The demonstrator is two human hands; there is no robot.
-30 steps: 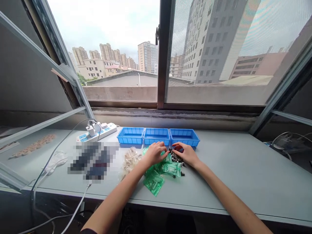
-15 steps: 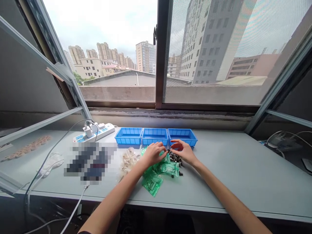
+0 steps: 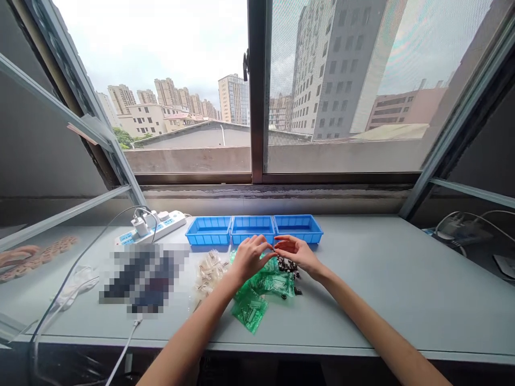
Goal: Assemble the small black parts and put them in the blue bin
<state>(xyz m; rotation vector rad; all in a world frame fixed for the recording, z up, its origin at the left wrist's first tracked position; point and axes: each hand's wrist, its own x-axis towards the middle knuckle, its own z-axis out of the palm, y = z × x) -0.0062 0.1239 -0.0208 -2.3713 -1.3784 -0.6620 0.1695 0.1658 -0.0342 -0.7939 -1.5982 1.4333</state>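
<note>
My left forearm [image 3: 193,332] slants up from the near edge of the table [image 3: 374,268], leaning rightward, while my right forearm [image 3: 370,316] comes in from the near right corner and leans leftward, so the two converge at the middle.

Nearest between them lies a green bag [image 3: 250,312] with slim pieces inside, flat on the tabletop. Just beyond it are more green bags [image 3: 277,283], bunched together, with a few loose dark parts [image 3: 298,291] at their right side. A heap of clear bags [image 3: 210,273] sits to the left, partly behind my left forearm.

Over the far part of the green bags, my left hand [image 3: 250,259] arches with its back up, fingers curled and thumb reaching right. My right hand [image 3: 300,254] faces it from the right, wrist bent inward, fingers stretched left above the pile of dark parts [image 3: 286,264]. The fingertips of both hands come together at one spot; something tiny and dark seems to show there, but I cannot tell what it is or which hand pinches it.

Beyond my hands stand three blue bins side by side: the left bin [image 3: 208,240], the middle bin [image 3: 252,237] and the right bin [image 3: 298,237], partly hidden by my right hand's fingers.
</note>
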